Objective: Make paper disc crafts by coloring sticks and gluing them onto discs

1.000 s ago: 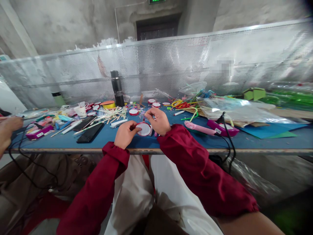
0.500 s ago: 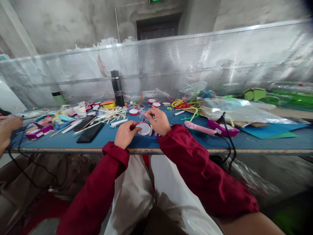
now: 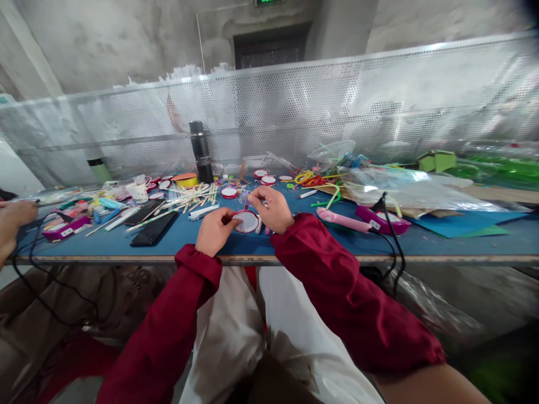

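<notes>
My left hand (image 3: 215, 230) pinches the left edge of a small red-rimmed drum (image 3: 247, 223) with a round white face, close to the table's front edge. Just above the drum's far rim, my right hand (image 3: 273, 210) has thumb and forefinger closed together. Whatever lies between those fingertips is too small to make out. A narrow strip (image 3: 247, 205) runs between the drum's rim and the right fingertips. Beyond my hands lies another red-rimmed drum (image 3: 229, 193), and farther back a similar one (image 3: 268, 180).
Left of my hands are white markers (image 3: 204, 212), a black phone (image 3: 154, 228) and thin sticks (image 3: 202, 196). A black bottle (image 3: 201, 154) stands behind. To the right lie a pink corded tool (image 3: 343, 219) and a purple box (image 3: 384, 219). Another person's hand (image 3: 17, 221) is at far left.
The view has shifted very slightly. My hands and the drum keep nearly the same pose.
</notes>
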A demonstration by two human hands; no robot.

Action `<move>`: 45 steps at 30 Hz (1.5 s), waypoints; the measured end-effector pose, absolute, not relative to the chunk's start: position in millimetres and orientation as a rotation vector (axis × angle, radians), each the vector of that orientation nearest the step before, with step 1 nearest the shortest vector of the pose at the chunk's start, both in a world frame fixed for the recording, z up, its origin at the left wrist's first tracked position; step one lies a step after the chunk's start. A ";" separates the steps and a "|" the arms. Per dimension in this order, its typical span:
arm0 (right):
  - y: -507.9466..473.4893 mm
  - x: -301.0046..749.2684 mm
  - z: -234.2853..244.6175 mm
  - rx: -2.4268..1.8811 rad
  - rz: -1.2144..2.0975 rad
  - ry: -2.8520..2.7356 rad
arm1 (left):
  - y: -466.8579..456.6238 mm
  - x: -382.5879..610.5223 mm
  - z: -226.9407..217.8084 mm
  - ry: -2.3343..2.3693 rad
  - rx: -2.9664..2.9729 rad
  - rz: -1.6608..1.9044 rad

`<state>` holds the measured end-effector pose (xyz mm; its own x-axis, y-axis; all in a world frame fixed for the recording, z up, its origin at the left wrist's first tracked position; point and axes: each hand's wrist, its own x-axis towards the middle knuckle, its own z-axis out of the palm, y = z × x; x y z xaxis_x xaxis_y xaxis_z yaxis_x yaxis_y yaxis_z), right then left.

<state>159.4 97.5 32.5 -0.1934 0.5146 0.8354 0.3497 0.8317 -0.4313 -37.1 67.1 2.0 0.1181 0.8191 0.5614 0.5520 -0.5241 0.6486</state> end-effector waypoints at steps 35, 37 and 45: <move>88.4 156.8 17.5 -0.657 0.594 -1.639 | 64.9 -30.9 7.7 1.196 1.736 1.495; 88.0 156.9 11.8 -0.682 0.618 -1.589 | 63.1 -29.6 8.6 1.183 1.719 1.506; 85.6 159.1 1.5 -0.715 0.713 -1.550 | 61.4 -27.2 5.3 1.159 1.728 1.489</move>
